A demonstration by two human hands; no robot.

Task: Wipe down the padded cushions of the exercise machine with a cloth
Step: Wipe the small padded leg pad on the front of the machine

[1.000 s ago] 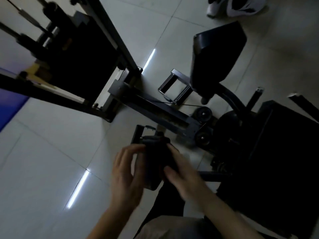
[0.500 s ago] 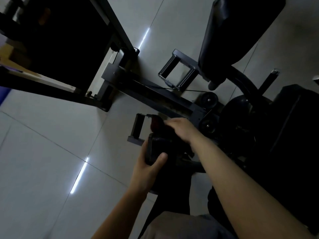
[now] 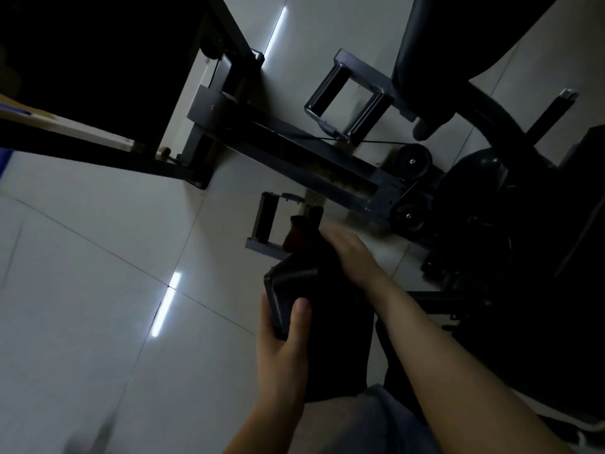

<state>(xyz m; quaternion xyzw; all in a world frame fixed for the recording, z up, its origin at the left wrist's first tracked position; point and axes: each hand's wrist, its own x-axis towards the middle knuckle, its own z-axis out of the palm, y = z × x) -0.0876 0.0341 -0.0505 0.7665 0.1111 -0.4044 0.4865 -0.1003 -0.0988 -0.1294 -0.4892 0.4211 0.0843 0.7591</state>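
Note:
A small black padded cushion (image 3: 296, 288) on a machine arm sits low in the centre. My left hand (image 3: 281, 348) grips its near end, thumb on top and fingers underneath. My right hand (image 3: 352, 252) lies over the far end of the cushion, palm down, closed on a dark reddish cloth (image 3: 299, 232) that sticks out beyond the fingers. The fingertips are hidden in the dark. A large black back cushion (image 3: 458, 44) stands at the upper right, away from both hands.
The grey steel base beam (image 3: 294, 152) runs diagonally across the tiled floor (image 3: 82, 290). A square foot bracket (image 3: 347, 96), two pulleys (image 3: 414, 160) and a dark weight stack (image 3: 98, 44) lie around it. My knee in grey shorts (image 3: 376, 421) is at the bottom.
My right hand slid forward from the cushion's near side to its far end with the cloth. My left hand shifted to grip the near end. The view moved closer to the machine.

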